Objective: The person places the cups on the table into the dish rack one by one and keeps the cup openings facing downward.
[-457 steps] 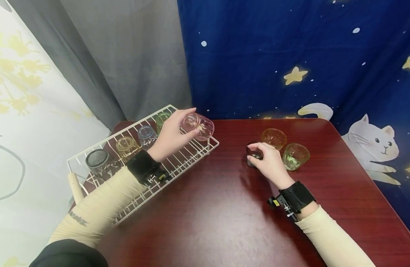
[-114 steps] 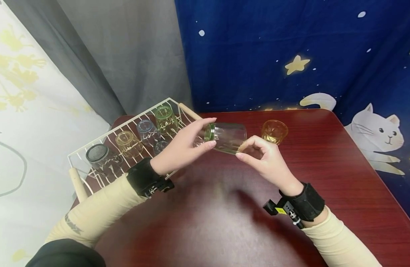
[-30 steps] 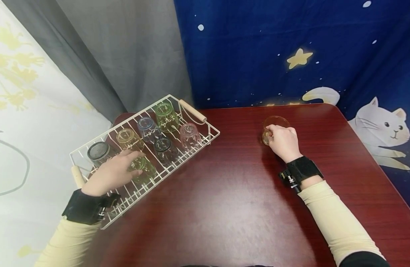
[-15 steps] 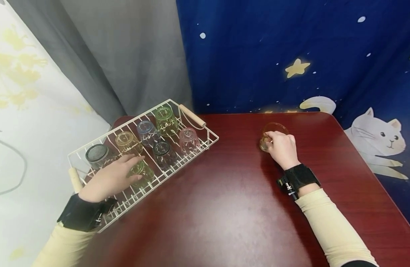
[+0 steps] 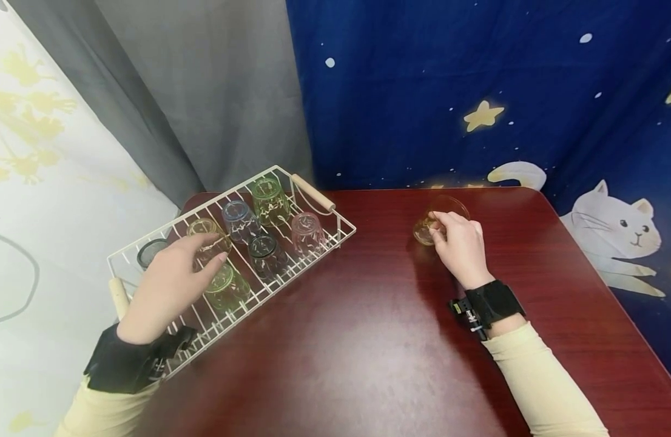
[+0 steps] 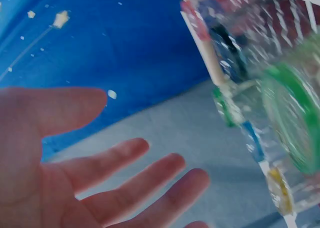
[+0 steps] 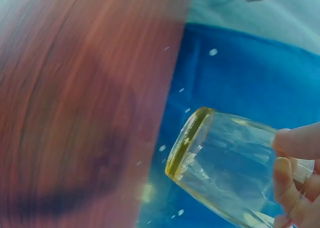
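Observation:
My left hand (image 5: 168,279) hovers over the wire rack (image 5: 193,211), fingers spread and thumb apart, holding nothing. Just below it a light green glass (image 5: 229,288) stands upside down in the rack's front row; its green base ring (image 6: 280,103) shows blurred in the left wrist view. On the right, my right hand (image 5: 461,246) pinches a yellow-tinted glass (image 7: 220,163) near its rim between thumb and fingers. That glass leans over with its thick yellow base pointing left, close over the table; fingers hide part of it in the head view.
Upside down in the rack stand more glasses: a pink one (image 5: 308,233), a dark one (image 5: 267,255), a blue one (image 5: 239,221), a green one (image 5: 271,203), an amber one (image 5: 201,227) and a grey one (image 5: 150,250). Wooden handles (image 5: 313,191) cap the rack's ends. Curtains hang behind the table (image 5: 368,340).
The pink, dark and light green glasses have gone into the rack since the oldest frame. Lately my left hand let go of the light green glass and rose; my right hand tipped the yellow glass leftward.

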Tool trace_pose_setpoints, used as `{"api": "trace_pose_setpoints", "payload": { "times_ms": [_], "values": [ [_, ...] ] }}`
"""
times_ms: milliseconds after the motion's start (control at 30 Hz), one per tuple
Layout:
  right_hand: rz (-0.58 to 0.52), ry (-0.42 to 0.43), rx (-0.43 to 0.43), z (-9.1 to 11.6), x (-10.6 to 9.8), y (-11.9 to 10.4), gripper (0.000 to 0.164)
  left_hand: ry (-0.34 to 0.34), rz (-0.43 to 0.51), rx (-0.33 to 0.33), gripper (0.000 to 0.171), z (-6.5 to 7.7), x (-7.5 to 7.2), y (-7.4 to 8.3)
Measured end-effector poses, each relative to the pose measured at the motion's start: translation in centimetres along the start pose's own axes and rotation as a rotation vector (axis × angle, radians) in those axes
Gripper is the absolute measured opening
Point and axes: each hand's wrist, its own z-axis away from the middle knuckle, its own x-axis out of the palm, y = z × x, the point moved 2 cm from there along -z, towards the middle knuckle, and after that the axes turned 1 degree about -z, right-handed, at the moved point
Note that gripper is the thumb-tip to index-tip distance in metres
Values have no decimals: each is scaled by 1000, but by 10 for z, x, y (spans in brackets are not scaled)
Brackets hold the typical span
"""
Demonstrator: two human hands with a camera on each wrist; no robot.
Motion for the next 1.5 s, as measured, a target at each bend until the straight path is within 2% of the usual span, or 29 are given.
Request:
{"api": "trace_pose_setpoints", "payload": {
  "times_ms": [200,333,567,700,900,1033,1167,1333,1500],
  "values": [
    [-118,60,-20,2,-17,-25,28,28,63,6,49,9,-6,22],
    [-218,81,-39,4,-27,-43,29,39,98,24,48,11,-2,37],
    [-330,108,-20,16,-36,-68,28,68,151,89,41,6,19,60],
    [-371,115,-18,24,-38,-80,26,92,226,156,38,4,32,72],
    [-457,116,4,30,-39,-94,22,99,310,274,47,-2,54,90],
    [-567,82,75,35,-40,-103,20,118,393,298,54,-6,68,97],
    [-743,39,147,40,-39,-111,20,90,481,272,62,-9,84,102],
    [-962,-24,216,47,-31,-118,18,52,583,186,69,-10,103,107],
    [-1053,-59,273,56,-22,-123,25,70,661,162,70,-8,119,112]
  ]
}}
